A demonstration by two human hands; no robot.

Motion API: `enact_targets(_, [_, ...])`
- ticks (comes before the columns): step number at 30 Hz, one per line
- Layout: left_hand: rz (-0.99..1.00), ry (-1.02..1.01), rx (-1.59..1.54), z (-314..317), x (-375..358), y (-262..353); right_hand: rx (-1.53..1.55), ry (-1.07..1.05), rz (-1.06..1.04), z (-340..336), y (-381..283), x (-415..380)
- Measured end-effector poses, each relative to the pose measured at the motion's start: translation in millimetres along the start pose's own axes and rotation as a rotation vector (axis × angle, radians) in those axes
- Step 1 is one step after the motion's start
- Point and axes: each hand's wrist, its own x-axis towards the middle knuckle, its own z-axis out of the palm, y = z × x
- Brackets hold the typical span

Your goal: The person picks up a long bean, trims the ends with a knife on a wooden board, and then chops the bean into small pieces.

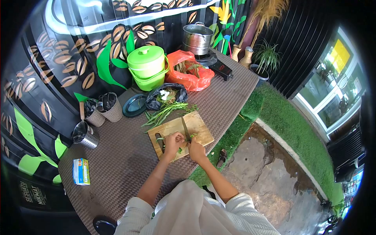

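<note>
A wooden cutting board lies near the table's front edge. My right hand is closed round the handle of a knife, whose blade points away from me across the board. Just left of the blade, my left hand has its fingers pinched together; what they hold, if anything, is hidden. Small chopped green pieces sit by the knife, and more bits lie beneath my hands. Long green vegetable stalks are spread behind the board, partly against its far edge.
Behind the stalks are a black plastic bag, dark plates, a green lidded bucket and a red bag. A steel pot stands near a portable stove. Utensil holders and a small packet are leftward.
</note>
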Motion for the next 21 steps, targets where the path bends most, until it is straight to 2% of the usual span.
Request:
enact_targets(2, [-0.019,-0.025,-0.008,-6.0,5.0,-4.0,0.090,0.018,0.014,-5.2,3.0,-2.4])
enact_targets(5, [0.072,0.012,0.101,-16.5,11.4,-1.7,0.146,0.016,0.021,-17.5,-4.0,-10.1])
enact_targets(7, [0.113,0.073,0.312,-28.3,11.2,11.1,0.141,-0.012,-0.013,-16.3,-5.6,-13.3])
enact_targets(11, [0.038,0.101,0.368,-41.1,13.1,-32.7,0.044,-0.034,-0.069,-3.6,-2.7,-19.2])
enact_targets(13, [0.025,-0.007,0.483,-50.5,13.1,-34.1,0.048,-0.034,-0.040,-4.2,-0.9,-22.2])
enact_targets(21, [0.128,-0.074,0.502,-42.8,14.0,-15.1,0.002,0.017,0.039,-5.5,1.1,-14.8])
